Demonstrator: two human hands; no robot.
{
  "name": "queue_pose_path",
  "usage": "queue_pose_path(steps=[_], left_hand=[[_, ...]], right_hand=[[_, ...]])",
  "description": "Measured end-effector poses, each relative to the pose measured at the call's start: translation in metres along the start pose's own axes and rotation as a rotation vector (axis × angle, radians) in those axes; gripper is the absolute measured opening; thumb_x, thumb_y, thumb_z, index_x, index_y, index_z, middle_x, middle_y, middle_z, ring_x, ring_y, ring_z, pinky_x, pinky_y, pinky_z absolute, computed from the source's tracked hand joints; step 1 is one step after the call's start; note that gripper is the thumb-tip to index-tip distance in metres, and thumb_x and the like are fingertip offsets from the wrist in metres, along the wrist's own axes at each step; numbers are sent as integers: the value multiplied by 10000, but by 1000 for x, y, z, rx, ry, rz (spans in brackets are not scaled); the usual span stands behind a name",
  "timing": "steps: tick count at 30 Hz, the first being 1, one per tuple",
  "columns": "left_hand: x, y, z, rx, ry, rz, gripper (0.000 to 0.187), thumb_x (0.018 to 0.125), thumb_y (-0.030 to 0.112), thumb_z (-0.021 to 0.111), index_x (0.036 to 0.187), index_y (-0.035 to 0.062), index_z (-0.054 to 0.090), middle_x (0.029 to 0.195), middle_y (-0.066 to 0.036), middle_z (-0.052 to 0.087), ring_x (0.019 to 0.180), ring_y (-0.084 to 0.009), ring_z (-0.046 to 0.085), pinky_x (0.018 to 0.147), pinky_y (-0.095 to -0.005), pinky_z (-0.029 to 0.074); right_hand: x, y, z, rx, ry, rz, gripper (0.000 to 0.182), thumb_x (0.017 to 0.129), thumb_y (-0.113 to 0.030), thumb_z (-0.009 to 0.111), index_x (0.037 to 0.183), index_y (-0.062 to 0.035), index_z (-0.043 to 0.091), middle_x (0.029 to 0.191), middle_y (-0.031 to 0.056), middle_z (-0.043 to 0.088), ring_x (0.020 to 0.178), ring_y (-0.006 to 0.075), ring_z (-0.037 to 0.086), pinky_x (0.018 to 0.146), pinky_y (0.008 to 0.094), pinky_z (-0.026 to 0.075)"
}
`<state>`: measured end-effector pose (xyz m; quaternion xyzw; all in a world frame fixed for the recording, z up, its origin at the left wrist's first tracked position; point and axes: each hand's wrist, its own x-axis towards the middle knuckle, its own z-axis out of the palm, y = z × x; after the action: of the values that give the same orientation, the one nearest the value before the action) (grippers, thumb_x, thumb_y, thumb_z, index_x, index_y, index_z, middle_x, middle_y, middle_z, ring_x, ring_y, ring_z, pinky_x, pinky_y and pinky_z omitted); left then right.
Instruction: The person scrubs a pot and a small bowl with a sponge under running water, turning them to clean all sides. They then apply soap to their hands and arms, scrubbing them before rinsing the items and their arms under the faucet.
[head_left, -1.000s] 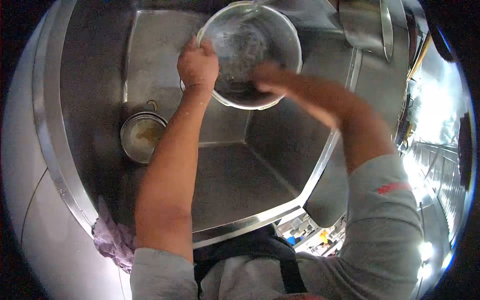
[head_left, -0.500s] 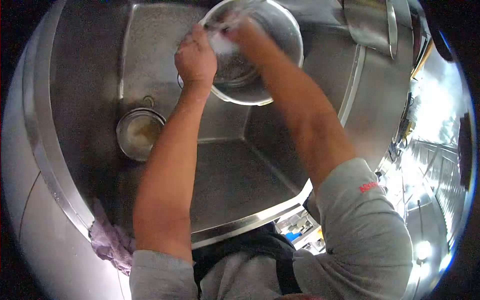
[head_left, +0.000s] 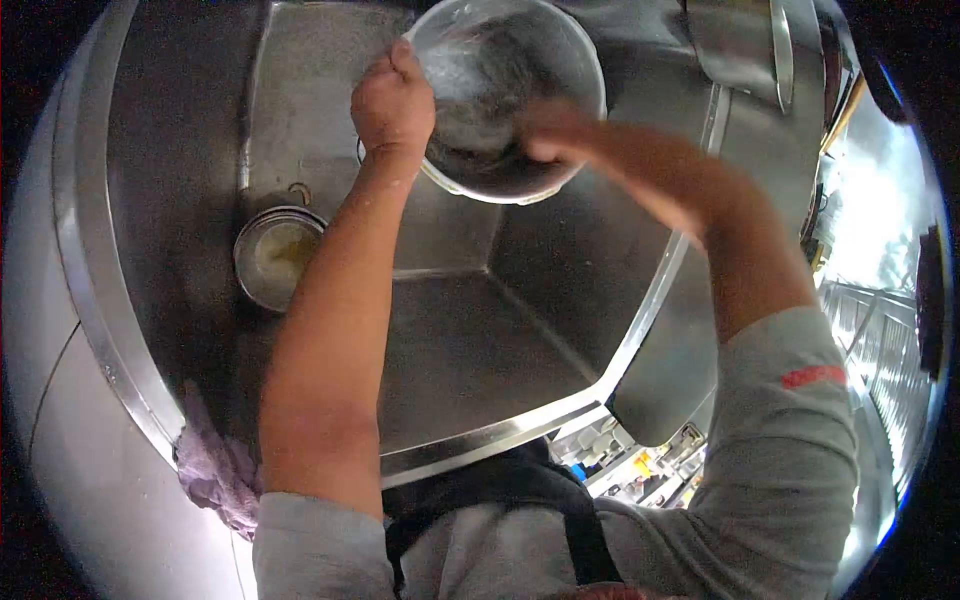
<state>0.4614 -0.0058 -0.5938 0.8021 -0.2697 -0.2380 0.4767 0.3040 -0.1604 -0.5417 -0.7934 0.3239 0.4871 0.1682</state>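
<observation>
My left hand [head_left: 393,100] is closed on the left rim of a large round metal pot [head_left: 597,75], its thumb at the edge. The pot is tilted so that its inside faces me, and whitish wet streaks show in it. Inside its lower right part is my right hand [head_left: 556,130], smeared by motion. Whether its fingers hold anything, I cannot make out. To the left of my left forearm, a small round metal pan [head_left: 262,285] with cloudy yellowish liquid sits in the sink.
A deep steel sink [head_left: 480,350] surrounds the pots, with its raised front edge [head_left: 520,432] before my body. A crumpled purple-grey cloth [head_left: 217,465] hangs over the left front rim. At the upper right stands a shiny metal vessel [head_left: 735,50].
My right hand has swept from the pot's upper left down to its lower right, and my elbow has swung outward. My left hand stays on the rim.
</observation>
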Motion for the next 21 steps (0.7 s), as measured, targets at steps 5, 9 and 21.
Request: queue_pose_path(steps=[5,9,21], left_hand=[[-5,-8,9,-55,80,31,388,1053,334,448,1112,58,714,955,-260,726,905,-490,690,807,-544,546],[6,-6,1,-2,50,33,400,1056,349,450,1085,52,716,952,-254,726,892,-499,684,800,-549,547],[-3,-8,6,11,100,42,399,1060,360,459,995,51,702,897,-248,719,862,-494,685,776,-569,547]], right_hand=[[39,20,38,-75,398,285,305,836,-235,732,1045,-14,758,1028,247,745,995,362,749,879,462,608],[105,-3,98,575,952,667,302,824,-300,759,950,-26,779,992,216,760,938,400,752,821,492,606],[76,-48,135,22,344,-8,248,880,-208,647,974,-3,749,1017,236,752,939,415,746,829,554,593]])
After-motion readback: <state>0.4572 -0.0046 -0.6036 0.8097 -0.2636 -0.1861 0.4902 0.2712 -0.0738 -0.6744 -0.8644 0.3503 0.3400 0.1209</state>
